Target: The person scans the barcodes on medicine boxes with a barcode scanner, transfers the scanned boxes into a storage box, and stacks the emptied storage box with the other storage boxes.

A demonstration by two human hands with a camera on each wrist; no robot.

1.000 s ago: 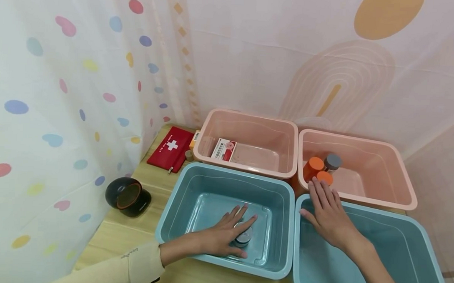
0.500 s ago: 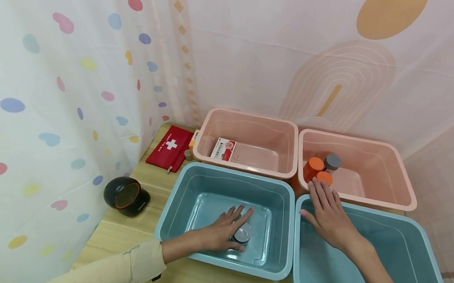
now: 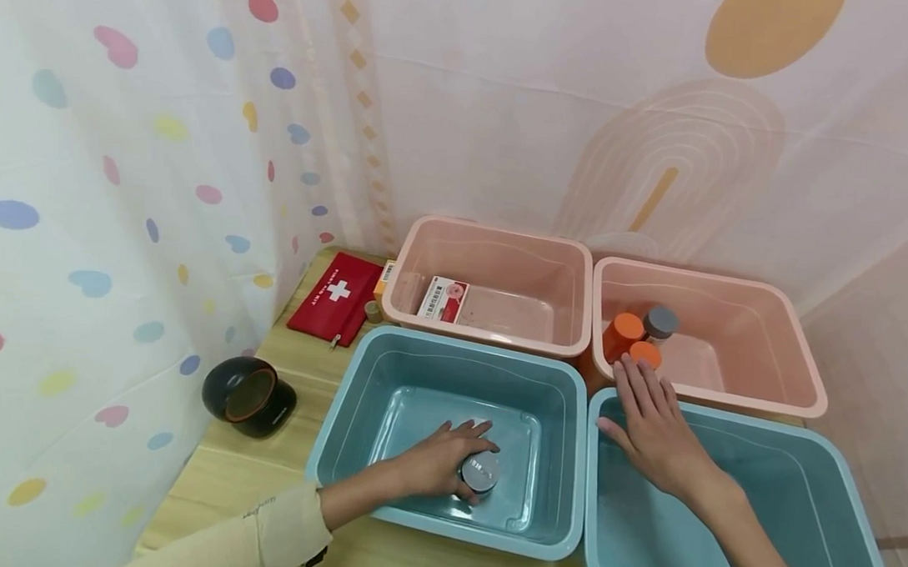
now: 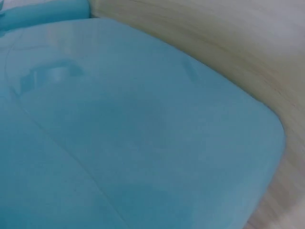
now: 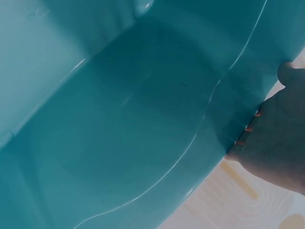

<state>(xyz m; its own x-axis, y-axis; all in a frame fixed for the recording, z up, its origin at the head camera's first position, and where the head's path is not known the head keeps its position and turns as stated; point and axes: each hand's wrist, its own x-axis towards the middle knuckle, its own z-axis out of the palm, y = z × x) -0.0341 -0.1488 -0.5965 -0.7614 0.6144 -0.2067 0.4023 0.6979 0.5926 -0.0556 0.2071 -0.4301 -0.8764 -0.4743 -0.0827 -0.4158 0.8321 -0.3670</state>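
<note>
My left hand (image 3: 440, 462) reaches into the left blue bin (image 3: 505, 546). Its thumb and fingers curl round a bottle with a grey cap (image 3: 481, 470) that stands on the bin floor; the bottle's body is mostly hidden. Only the bin's blue wall (image 4: 157, 119) fills the left wrist view, without the hand. At the far rim of the right blue bin (image 3: 720, 416), my right hand (image 3: 655, 428) lies with fingers straight, the tips close beside an orange-capped bottle (image 3: 645, 354). The right wrist view has this hand (image 5: 281, 129) at the bin's edge.
The right pink bin (image 3: 775, 345) holds another orange-capped bottle (image 3: 628, 326) and a grey-capped one (image 3: 660, 321). A medicine box (image 3: 443, 300) sits in the left pink bin (image 3: 516, 231). Left of the bins are a red first aid pouch (image 3: 337, 299) and a black rounded object (image 3: 249, 396).
My left hand's spread fingers have drawn in and curled round the grey-capped bottle. My right hand has stayed in place. The head view has shifted slightly.
</note>
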